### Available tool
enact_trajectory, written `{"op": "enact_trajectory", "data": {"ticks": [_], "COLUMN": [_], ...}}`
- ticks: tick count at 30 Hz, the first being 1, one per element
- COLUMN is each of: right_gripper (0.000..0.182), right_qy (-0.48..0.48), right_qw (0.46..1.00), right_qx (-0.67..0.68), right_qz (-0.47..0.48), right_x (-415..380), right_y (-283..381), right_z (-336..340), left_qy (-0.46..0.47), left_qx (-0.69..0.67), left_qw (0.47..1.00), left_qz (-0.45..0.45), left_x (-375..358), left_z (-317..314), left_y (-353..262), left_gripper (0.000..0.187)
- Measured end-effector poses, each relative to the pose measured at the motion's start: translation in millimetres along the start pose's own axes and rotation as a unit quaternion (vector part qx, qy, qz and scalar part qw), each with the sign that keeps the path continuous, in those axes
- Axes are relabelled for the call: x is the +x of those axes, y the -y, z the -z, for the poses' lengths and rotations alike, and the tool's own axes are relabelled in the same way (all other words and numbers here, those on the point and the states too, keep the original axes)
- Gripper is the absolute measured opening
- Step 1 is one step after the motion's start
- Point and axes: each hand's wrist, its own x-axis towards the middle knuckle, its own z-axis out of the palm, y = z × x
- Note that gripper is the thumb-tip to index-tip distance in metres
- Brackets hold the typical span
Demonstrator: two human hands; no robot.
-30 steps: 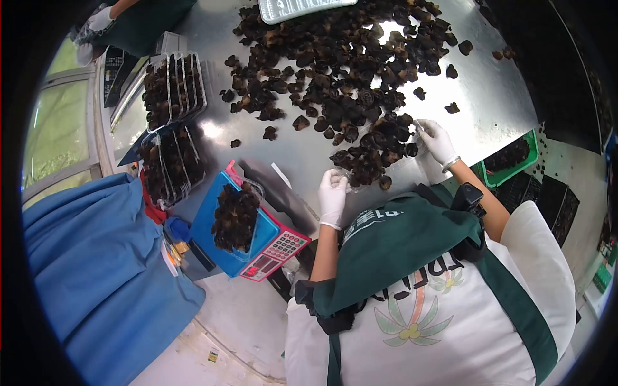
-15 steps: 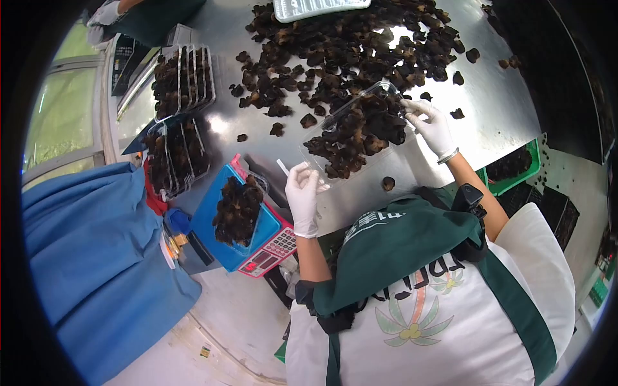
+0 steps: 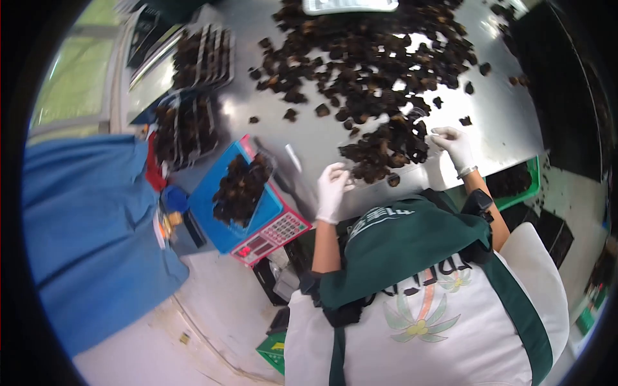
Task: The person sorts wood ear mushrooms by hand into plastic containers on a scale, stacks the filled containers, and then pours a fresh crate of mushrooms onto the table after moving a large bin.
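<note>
A heap of dark, ruffled pieces (image 3: 386,151) lies in a clear plastic tray whose edges barely show, near the table's front edge. My gloved left hand (image 3: 333,192) is at the tray's left end, its fingers curled round the rim. On the right, my gloved right hand (image 3: 454,147) pinches the opposite end. A single dark piece (image 3: 393,180) sits by the tray's near side. Left of my left hand, a white strip (image 3: 293,157) rests on the metal table (image 3: 257,138).
Many loose dark pieces (image 3: 360,64) cover the table's far part, beside a white tray (image 3: 351,6). At the left are a scale (image 3: 277,230) bearing a filled tray and stacked filled trays (image 3: 205,58). A green crate (image 3: 533,174) stands low at the right.
The view has shifted. Both my hands and the filled tray have moved toward me and a little right. The white strip now lies apart from my left hand.
</note>
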Motion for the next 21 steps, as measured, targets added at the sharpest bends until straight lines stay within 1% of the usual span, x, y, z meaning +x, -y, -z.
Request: {"op": "enact_trajectory", "data": {"ticks": [1, 2, 3, 4, 5, 6, 8, 9, 10, 11, 12, 13, 14, 15, 16, 17, 18, 20, 21], "right_gripper": [0.025, 0.027, 0.032, 0.036, 0.036, 0.036, 0.036, 0.037, 0.037, 0.036, 0.037, 0.038, 0.040, 0.041, 0.043, 0.045, 0.046, 0.049, 0.049], "right_qy": [-0.017, -0.009, -0.006, -0.022, -0.069, -0.121, -0.179, -0.164, -0.152, -0.128, -0.083, -0.024, 0.031, 0.076, 0.118, 0.132, 0.147, 0.198, 0.238], "right_qw": [1.000, 1.000, 0.996, 0.996, 0.995, 0.969, 0.900, 0.903, 0.905, 0.877, 0.876, 0.870, 0.860, 0.869, 0.875, 0.871, 0.866, 0.879, 0.897], "right_qx": [-0.015, 0.017, 0.085, 0.092, -0.035, -0.156, -0.268, -0.235, -0.204, -0.223, -0.219, -0.215, -0.211, -0.181, -0.151, -0.158, -0.162, -0.136, -0.104], "right_qz": [0.019, -0.001, -0.029, -0.007, 0.066, 0.147, 0.293, 0.319, 0.342, 0.405, 0.421, 0.443, 0.463, 0.454, 0.444, 0.446, 0.449, 0.412, 0.358], "right_x": [6, 17, 16, 23, 27, 26, 12, 13, 8, 1, 2, -2, -10, -17, -23, -27, -29, -24, -22], "right_y": [-16, -39, -40, -56, -61, -54, -12, 0, 20, 42, 52, 66, 79, 88, 94, 100, 103, 100, 103], "right_z": [-5, -6, -12, -11, -8, -9, -28, -41, -56, -73, -90, -109, -130, -153, -175, -196, -217, -253, -269], "left_qy": [0.008, -0.028, -0.025, -0.046, -0.060, -0.069, -0.111, -0.127, -0.134, -0.136, -0.135, -0.129, -0.181, -0.229, -0.287, -0.386, -0.454, -0.606, -0.582], "left_qx": [0.000, -0.026, 0.031, 0.104, 0.120, 0.136, 0.176, 0.199, 0.180, 0.163, 0.148, 0.101, 0.120, 0.137, 0.101, 0.120, 0.091, 0.153, 0.153], "left_qw": [1.000, 0.998, 0.996, 0.986, 0.981, 0.975, 0.972, 0.965, 0.964, 0.962, 0.958, 0.958, 0.944, 0.927, 0.903, 0.864, 0.844, 0.745, 0.771], "left_qz": [-0.008, -0.045, -0.085, -0.118, -0.141, -0.161, -0.107, -0.115, -0.143, -0.173, -0.206, -0.233, -0.249, -0.263, -0.302, -0.299, -0.272, -0.234, -0.210], "left_x": [6, 8, 10, 2, 1, -3, -32, -40, -47, -53, -61, -75, -91, -105, -112, -123, -131, -132, -124], "left_z": [1, -5, -4, -5, -4, 0, 3, 6, 9, 13, 19, 26, 38, 55, 79, 101, 131, 190, 226], "left_y": [13, 21, 24, 14, 16, 18, -8, -12, -15, -19, -24, -39, -55, -68, -70, -79, -78, -58, -29], "left_gripper": [0.029, 0.023, 0.023, 0.026, 0.029, 0.032, 0.038, 0.037, 0.037, 0.038, 0.038, 0.032, 0.028, 0.024, 0.020, 0.020, 0.022, 0.024, 0.026]}}
